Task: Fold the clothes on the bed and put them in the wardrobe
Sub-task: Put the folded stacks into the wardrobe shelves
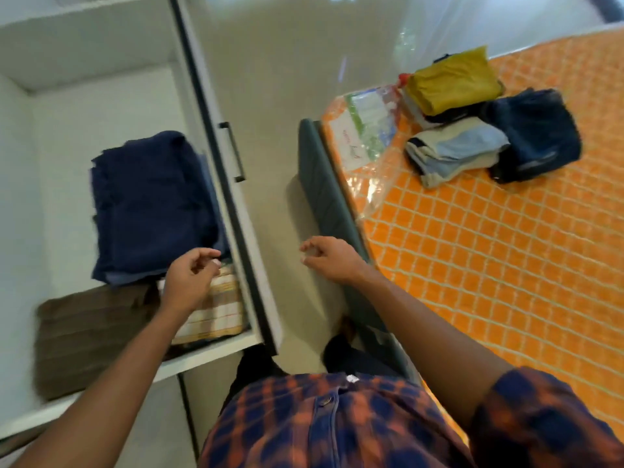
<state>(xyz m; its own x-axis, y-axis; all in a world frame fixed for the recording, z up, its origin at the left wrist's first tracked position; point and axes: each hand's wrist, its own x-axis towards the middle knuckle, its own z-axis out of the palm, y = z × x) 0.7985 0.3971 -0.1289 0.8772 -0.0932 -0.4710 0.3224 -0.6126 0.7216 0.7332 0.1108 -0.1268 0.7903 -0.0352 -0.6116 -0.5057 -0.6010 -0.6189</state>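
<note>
The open white wardrobe (101, 106) is on the left. On its shelf lie a folded navy garment (152, 204), a brown folded cloth (87, 336) and a checked cloth (216, 309). My left hand (192, 282) hovers over the checked cloth at the shelf's front, fingers loosely curled, holding nothing. My right hand (329, 258) hangs empty in the gap between wardrobe and bed, fingers relaxed. On the orange quilted bed (489, 265) sit folded piles: a mustard one (452, 81), a light blue and beige one (452, 150) and dark denim (537, 136).
The wardrobe door (236, 184) with a dark handle (233, 152) stands open between my hands. A grey bed frame (324, 197) edges the mattress. A clear plastic package (368, 126) lies on the bed's corner. Glossy floor runs between wardrobe and bed.
</note>
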